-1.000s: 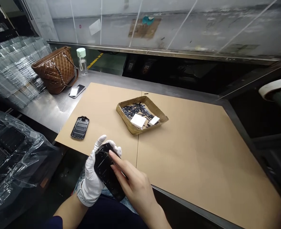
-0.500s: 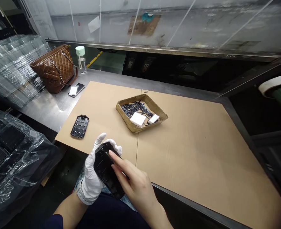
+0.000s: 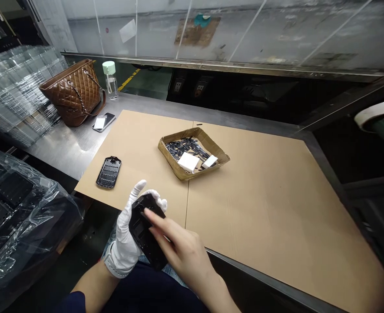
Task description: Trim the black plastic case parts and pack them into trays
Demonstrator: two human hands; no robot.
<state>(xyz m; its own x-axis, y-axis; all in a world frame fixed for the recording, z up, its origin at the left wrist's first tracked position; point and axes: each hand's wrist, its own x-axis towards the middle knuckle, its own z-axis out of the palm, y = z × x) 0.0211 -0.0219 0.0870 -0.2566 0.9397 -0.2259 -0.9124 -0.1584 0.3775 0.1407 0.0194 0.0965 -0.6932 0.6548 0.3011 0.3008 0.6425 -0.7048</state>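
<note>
My left hand (image 3: pixel 124 243), in a white glove, holds a black plastic cover (image 3: pixel 148 248) tilted above my lap. Its thumb stands up along the cover's left side, and the gloved fingertips curl round the far right edge. Bare, my right hand (image 3: pixel 187 250) reaches over the cover from the right. The index fingertip touches the ribbed inner face near the upper end, with another fingertip lower down and apart from it. No part shows between these fingers; the rest are hidden. A similar black cover (image 3: pixel 109 172) lies on the cardboard to the left, ribbed side up.
A shallow cardboard box (image 3: pixel 175 167) holds many small black strips and two white blocks (image 3: pixel 188 161). Cardboard sheets (image 3: pixel 260 195) cover the metal table (image 3: pixel 140 103). At the back left are a brown handbag (image 3: pixel 73 93), a bottle (image 3: pixel 111 82) and a phone (image 3: pixel 107 121). Plastic-wrapped trays (image 3: pixel 19 208) stand left.
My right index fingertip has slid slightly left and down across the cover's inner face. The cover has shifted slightly in my left hand.
</note>
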